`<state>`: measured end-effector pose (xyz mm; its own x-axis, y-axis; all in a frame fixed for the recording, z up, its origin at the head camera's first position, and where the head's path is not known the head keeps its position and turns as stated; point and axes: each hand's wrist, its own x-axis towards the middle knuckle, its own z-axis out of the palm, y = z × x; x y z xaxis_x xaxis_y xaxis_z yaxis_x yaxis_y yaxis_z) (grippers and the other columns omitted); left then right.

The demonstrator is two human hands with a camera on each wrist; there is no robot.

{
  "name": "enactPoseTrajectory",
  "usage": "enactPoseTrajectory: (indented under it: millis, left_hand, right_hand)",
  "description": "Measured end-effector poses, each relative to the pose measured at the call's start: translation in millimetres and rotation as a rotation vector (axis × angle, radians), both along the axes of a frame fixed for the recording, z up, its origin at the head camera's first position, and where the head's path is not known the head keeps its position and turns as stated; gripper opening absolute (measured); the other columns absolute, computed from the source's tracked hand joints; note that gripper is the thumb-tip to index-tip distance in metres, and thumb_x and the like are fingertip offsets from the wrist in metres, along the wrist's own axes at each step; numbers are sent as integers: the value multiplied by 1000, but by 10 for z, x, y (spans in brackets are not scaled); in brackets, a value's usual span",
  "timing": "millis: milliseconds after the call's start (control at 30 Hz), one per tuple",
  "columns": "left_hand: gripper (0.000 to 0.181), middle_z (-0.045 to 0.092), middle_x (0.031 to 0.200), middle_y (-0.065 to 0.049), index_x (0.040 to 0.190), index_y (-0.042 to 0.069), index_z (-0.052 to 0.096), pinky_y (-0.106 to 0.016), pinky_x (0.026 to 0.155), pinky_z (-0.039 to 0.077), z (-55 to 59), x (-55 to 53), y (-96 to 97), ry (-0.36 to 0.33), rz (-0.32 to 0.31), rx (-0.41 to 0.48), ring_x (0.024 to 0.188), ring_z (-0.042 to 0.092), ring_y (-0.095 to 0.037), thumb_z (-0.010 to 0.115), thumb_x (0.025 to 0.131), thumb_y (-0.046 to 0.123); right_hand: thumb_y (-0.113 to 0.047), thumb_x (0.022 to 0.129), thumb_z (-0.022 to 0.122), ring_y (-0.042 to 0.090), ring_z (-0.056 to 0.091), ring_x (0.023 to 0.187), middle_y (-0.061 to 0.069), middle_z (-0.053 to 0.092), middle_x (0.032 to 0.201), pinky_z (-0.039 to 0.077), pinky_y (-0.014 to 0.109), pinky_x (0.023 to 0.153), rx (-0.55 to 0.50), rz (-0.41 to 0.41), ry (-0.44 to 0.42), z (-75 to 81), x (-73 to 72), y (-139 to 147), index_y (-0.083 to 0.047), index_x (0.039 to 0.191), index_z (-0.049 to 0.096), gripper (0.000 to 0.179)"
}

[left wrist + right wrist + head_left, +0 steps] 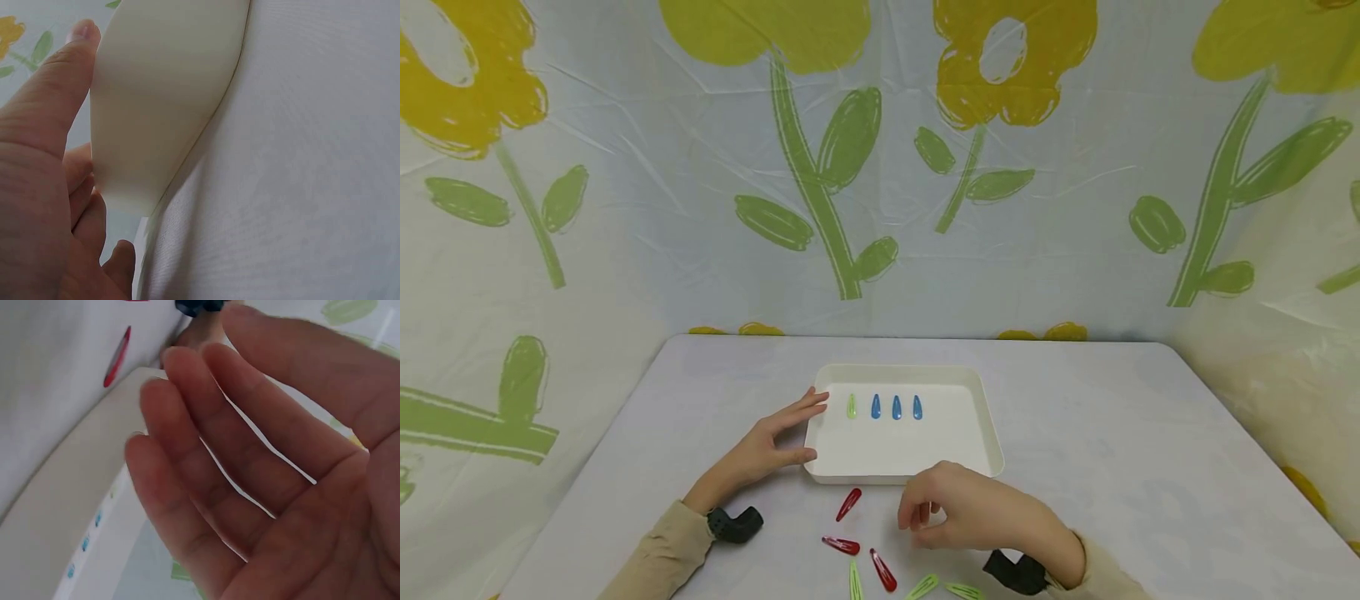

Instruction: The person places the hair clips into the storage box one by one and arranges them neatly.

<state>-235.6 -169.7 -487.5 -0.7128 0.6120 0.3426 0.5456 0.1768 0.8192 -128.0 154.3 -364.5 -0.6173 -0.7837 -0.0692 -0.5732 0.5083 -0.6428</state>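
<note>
A white tray (pixel 910 454) lies on the table with a row of snap hair clips: a green clip (pixel 852 407) at the left, then three blue clips (pixel 897 407). My left hand (pixel 763 447) touches the tray's left rim, its thumb and fingers spread; the left wrist view shows the thumb (pixel 56 87) against the tray's outer wall. By the tray's near edge hovers my right hand (pixel 962 506), fingers loosely bent, palm bare in the right wrist view. Red hair clips (pixel 848 504) lie between the hands, in front of the tray.
Green hair clips (pixel 922 586) lie at the bottom of the head view, nearest the body. The table (pixel 1090 433) is covered in white. Behind it hangs a flower-patterned sheet (pixel 700 167), which also closes off both sides.
</note>
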Motion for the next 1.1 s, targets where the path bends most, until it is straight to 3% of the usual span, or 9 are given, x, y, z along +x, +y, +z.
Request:
enactPoseTrajectory:
  millis: [300, 533, 733, 1100]
  left_hand:
    - [68, 35, 158, -11, 145, -1, 47, -15, 115, 15, -14, -9, 3, 27, -3, -6, 151, 14, -27, 78, 86, 14]
    - [68, 35, 158, -12, 145, -1, 47, -15, 115, 15, -10, -10, 4, 34, -3, -11, 151, 14, -27, 78, 86, 14]
    - [68, 34, 159, -8, 146, 2, 48, -16, 116, 14, 10, -2, 3, -2, 7, -9, 152, 13, -22, 79, 86, 14]
    - [68, 35, 158, -10, 145, 0, 48, -15, 115, 14, 10, -3, 2, 8, -3, 2, 151, 14, -26, 79, 86, 15]
  right_hand:
    - [-6, 78, 81, -2, 53, 69, -20, 60, 77, 49, 16, 68, 222, 16, -31, -208, 47, -128, -20, 83, 75, 17]
    - [-4, 75, 83, -3, 50, 64, -19, 57, 71, 47, 13, 62, 264, 86, -40, -326, 73, -179, -19, 78, 73, 18]
    - [-4, 71, 87, -4, 48, 61, -18, 54, 67, 45, 13, 58, 294, 87, -19, -380, 89, -213, -19, 73, 69, 23]
    - [-3, 73, 84, -3, 45, 54, -18, 51, 58, 42, 14, 51, 305, 71, -29, -411, 118, -233, -19, 65, 67, 25]
